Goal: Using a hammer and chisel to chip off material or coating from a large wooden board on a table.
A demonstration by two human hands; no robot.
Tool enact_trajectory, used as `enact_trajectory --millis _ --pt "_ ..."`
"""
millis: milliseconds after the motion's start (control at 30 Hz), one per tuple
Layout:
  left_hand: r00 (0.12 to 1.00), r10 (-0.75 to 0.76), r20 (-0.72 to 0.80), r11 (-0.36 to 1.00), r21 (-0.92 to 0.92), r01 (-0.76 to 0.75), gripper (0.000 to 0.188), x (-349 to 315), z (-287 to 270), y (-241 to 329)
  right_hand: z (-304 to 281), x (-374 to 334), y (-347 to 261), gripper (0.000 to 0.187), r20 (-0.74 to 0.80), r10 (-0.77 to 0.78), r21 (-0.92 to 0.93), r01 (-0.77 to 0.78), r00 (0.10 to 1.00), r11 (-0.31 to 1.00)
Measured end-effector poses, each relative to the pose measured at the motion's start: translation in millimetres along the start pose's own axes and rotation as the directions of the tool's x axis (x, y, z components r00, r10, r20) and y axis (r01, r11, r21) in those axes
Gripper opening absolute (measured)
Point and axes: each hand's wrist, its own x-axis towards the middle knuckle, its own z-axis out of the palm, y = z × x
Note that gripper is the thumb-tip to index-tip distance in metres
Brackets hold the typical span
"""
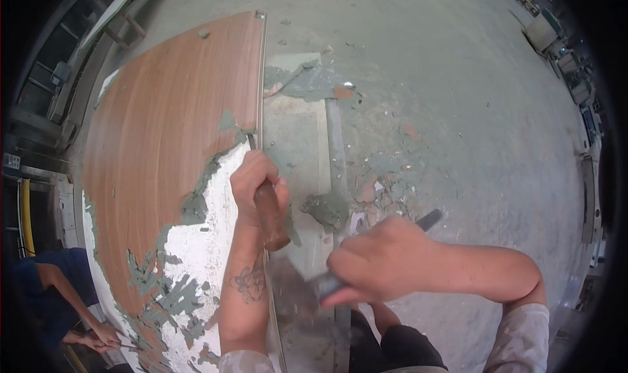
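Note:
My left hand (254,180) is wrapped round a chisel (270,222) with a brown wooden handle. Its short visible blade meets the right edge of a wood-grain panel (176,105), where the brown face layer gives way to bare white. In my right hand (386,258) is a hammer (328,284) with a grey handle. The hammer's head is smeared by motion, just below the chisel's butt end and apart from it. Torn grey-green and brown flakes (183,301) cling to the panel's exposed white part.
At the lower left, another person's hands (98,337) hold a thin tool against the panel's near left edge. Debris and chips (386,193) lie on the grey floor (471,144) to the right. A long strip (337,137) runs beside the panel. Equipment lines both sides.

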Motion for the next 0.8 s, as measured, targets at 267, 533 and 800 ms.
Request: enact_trajectory --millis 267,533,800 --pt "1.0 0.0 0.008 1.0 0.015 0.0 0.027 12 5 3 -1 15 9 0.05 0.111 0.116 0.103 -0.127 0.987 0.986" --pt "0.986 -0.038 0.161 0.973 0.232 -0.001 0.032 11 10 1 2 -72 4 0.031 0.178 0.256 0.563 -0.312 0.95 0.765" --pt "0.954 -0.132 0.27 0.964 0.261 0.059 0.047 7 -1 69 -32 -224 -61 0.007 0.34 0.597 0.51 -0.676 0.727 0.533"
